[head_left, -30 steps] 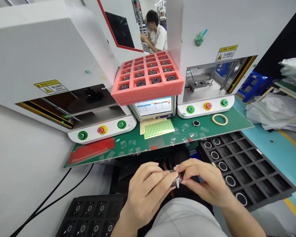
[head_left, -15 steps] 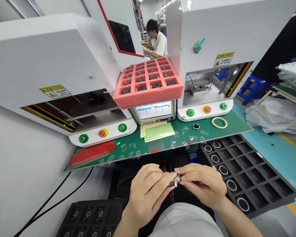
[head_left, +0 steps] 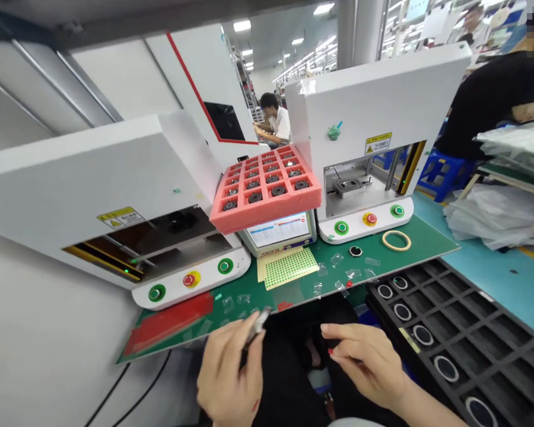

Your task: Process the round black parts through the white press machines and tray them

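Observation:
My left hand (head_left: pixel 231 370) holds a small round metal part (head_left: pixel 260 322), like a watch case, between thumb and fingers. The part is tilted and blurred, close to the front edge of the green work surface. A red scrap (head_left: pixel 255 405) lies on the left wrist. Apart from it, to the right, my right hand (head_left: pixel 367 362) has a tiny red piece (head_left: pixel 330 351) at the tips of thumb and a finger, with the index finger stretched out above.
A pink foam tray (head_left: pixel 267 212) of round parts rests on a monitor between two white machines. A black tray (head_left: pixel 485 332) with ringed discs stands at right. Green dot stickers (head_left: pixel 291 268), red sheets (head_left: pixel 173 325) and clear film scraps lie on the green mat (head_left: pixel 420 252).
My hands have drawn apart. The left has carried the metal part left and up, and the right has come off it with a red piece at its fingertips. The view has tilted upward.

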Action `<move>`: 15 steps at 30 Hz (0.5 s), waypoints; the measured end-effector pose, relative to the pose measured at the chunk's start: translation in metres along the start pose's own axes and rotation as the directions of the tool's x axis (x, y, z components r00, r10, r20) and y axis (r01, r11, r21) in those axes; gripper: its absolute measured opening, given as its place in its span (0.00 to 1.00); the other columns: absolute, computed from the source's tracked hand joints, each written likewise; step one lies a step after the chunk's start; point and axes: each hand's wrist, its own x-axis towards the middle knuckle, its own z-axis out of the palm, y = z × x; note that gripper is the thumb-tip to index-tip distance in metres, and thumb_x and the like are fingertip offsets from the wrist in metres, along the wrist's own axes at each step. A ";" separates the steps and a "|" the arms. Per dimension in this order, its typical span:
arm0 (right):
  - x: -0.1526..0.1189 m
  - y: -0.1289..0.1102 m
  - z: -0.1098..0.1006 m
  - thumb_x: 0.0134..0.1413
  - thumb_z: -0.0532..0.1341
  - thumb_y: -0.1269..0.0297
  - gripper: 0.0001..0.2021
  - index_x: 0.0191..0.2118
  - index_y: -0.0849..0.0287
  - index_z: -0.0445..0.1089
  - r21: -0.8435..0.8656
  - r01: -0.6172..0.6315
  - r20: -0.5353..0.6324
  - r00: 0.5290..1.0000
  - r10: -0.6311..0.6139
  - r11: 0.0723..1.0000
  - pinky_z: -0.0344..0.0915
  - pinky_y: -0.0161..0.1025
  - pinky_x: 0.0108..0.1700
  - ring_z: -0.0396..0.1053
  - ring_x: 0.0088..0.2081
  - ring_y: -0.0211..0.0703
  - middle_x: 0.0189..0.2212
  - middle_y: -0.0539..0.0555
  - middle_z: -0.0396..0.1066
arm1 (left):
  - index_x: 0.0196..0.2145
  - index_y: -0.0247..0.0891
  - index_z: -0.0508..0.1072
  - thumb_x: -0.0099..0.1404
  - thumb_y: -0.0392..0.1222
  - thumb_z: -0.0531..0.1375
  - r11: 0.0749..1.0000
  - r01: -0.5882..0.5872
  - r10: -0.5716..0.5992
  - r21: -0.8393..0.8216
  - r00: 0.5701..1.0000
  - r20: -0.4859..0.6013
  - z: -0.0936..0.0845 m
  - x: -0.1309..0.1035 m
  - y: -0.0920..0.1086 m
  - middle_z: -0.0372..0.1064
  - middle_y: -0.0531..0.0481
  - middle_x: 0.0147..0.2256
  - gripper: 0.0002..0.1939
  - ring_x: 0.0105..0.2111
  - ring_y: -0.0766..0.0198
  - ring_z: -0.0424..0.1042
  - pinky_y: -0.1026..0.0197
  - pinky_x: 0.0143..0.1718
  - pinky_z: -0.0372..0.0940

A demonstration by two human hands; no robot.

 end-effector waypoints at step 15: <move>-0.242 0.136 0.101 0.63 0.48 0.70 0.15 0.28 0.55 0.67 -0.300 -0.456 0.321 0.779 0.539 0.838 0.63 0.32 0.24 0.74 0.23 0.41 0.22 0.49 0.73 | 0.28 0.28 0.68 0.62 0.37 0.62 0.659 0.590 -0.422 -0.466 0.803 0.421 0.137 0.235 -0.129 0.70 0.53 0.23 0.10 0.22 0.72 0.71 0.70 0.24 0.70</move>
